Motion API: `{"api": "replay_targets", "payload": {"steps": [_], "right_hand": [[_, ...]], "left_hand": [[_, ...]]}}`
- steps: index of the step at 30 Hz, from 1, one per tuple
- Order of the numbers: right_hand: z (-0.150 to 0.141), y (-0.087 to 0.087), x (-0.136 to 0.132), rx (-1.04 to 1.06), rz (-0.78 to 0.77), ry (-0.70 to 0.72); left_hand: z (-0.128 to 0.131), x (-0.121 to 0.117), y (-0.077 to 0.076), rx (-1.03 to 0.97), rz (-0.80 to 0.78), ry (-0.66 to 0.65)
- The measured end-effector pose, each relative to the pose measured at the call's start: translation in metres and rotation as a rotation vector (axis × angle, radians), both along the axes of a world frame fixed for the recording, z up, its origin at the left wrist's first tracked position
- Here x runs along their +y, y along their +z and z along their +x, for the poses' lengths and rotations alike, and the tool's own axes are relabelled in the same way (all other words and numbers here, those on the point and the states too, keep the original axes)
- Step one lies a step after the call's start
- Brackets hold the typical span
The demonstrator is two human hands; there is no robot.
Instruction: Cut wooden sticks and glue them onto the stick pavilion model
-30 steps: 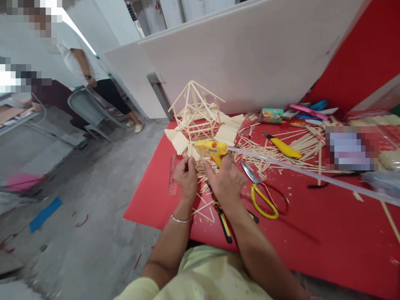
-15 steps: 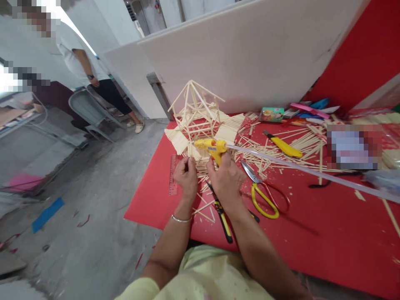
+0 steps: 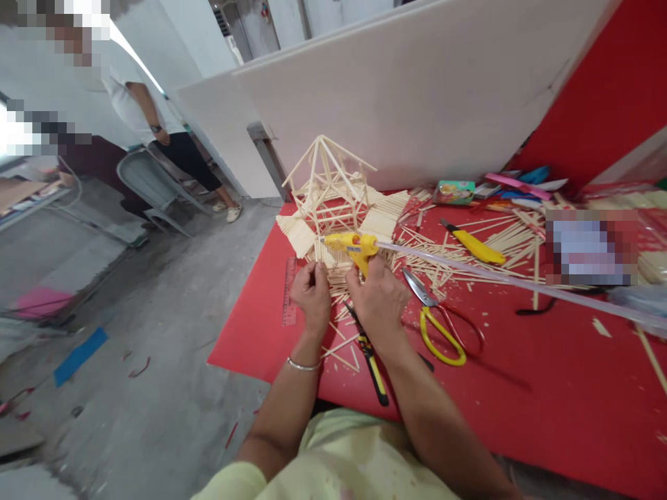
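A yellow hot glue gun (image 3: pixel 351 242) with a long clear glue stick (image 3: pixel 458 262) trailing from its back is gripped in my right hand (image 3: pixel 380 295). Its nozzle points left, just above the tips of my left hand (image 3: pixel 311 292). That hand is closed in a pinch on a thin wooden stick (image 3: pixel 319 251) at the near side of the model. Beyond both hands stands the stick-built model (image 3: pixel 326 184), an open frame rising to a peak, with flat stick panels around its base. My hands partly hide the panel and loose sticks below the nozzle.
On the red table (image 3: pixel 255 326) lie a clear ruler (image 3: pixel 289 292), black-and-yellow pliers (image 3: pixel 374 368), scissors (image 3: pixel 442 333), a yellow utility knife (image 3: pixel 476 244) and many loose sticks (image 3: pixel 432 267). White boards (image 3: pixel 396 97) lean behind. A person (image 3: pixel 151 118) stands beyond a grey chair (image 3: pixel 151 180).
Both hands and the glue gun keep nearly the same position over the model. The whole view has shifted very slightly.
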State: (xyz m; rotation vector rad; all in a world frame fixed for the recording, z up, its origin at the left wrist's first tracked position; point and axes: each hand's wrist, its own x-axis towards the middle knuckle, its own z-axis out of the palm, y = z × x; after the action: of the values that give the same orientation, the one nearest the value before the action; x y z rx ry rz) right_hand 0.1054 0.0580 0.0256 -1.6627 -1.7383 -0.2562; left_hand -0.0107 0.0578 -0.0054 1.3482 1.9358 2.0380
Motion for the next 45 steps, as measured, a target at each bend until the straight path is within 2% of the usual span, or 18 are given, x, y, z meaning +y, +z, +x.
{"api": "replay_targets", "payload": {"steps": [17,27,34,45], "right_hand": [[0.011,-0.004,-0.013,-0.007,0.011,0.028],[0.016,-0.004,-0.024,-0.013,-0.073,0.061],[0.018,-0.007,-0.027,-0.026,-0.045,0.056],[0.022,-0.006,-0.031,0.002,-0.071,0.064]], "left_hand": [[0.000,0.001,0.000,0.004,0.023,0.008],[-0.001,0.001,-0.001,0.011,0.045,0.001],[-0.002,0.001,-0.003,-0.008,0.071,0.002],[-0.003,-0.003,-0.005,0.005,0.037,-0.019]]}}
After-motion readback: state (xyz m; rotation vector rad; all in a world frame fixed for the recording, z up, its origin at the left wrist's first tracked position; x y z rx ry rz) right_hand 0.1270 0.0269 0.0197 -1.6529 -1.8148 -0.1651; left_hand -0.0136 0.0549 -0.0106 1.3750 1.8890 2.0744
